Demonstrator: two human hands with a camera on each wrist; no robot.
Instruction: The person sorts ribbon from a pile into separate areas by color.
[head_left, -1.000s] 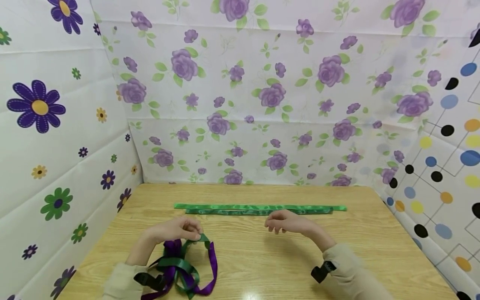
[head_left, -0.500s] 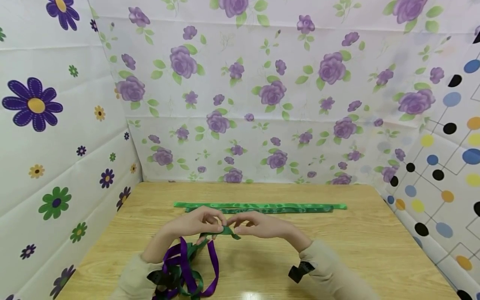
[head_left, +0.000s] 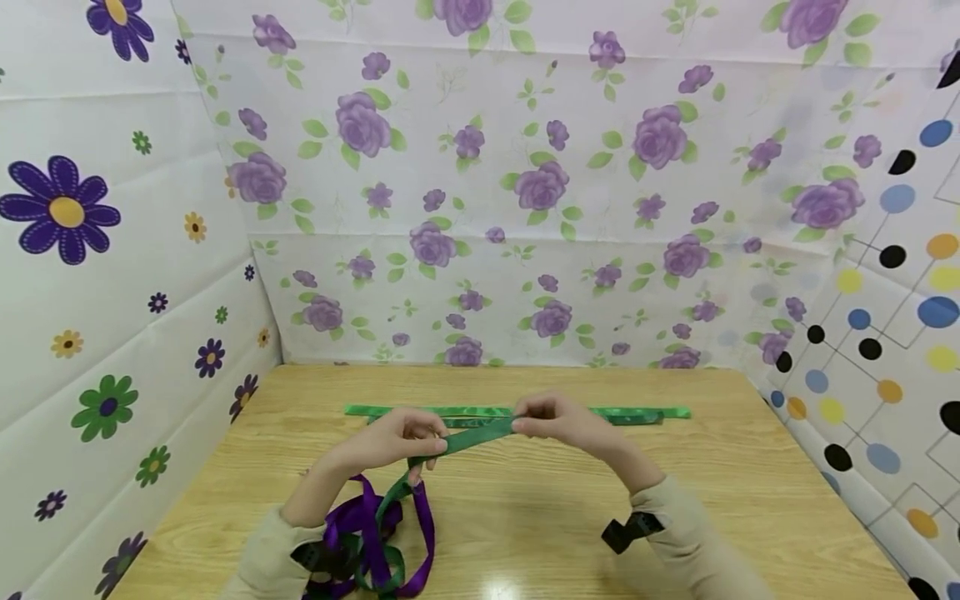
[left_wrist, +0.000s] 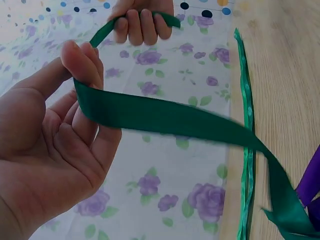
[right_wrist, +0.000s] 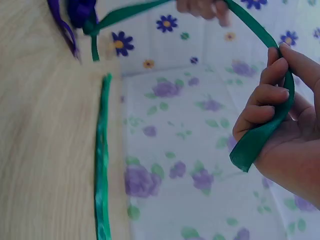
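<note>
A dark green satin ribbon (head_left: 480,435) stretches between my two hands above the table. My left hand (head_left: 393,443) pinches it between thumb and fingers, and in the left wrist view the ribbon (left_wrist: 165,116) drops from there towards the pile. With its end part lying across the palm, my right hand (head_left: 564,427) grips the same ribbon, and a short free tail (right_wrist: 245,152) hangs past the fingers in the right wrist view. Below my left hand, a purple ribbon (head_left: 426,533) lies looped in a tangled pile with more green ribbon, partly hidden by the left wrist strap.
Towards the back of the wooden table (head_left: 540,525), a bright green ribbon (head_left: 457,411) and a darker green ribbon (head_left: 637,419) lie straight, side by side, partly behind my hands. Floral cloth (head_left: 487,283) hangs behind the table, with patterned cloths along both sides.
My right hand came left to the ribbon at my left hand, took its end, and drew it out to the right. My left hand lifted the ribbon up from the pile and moved right.
</note>
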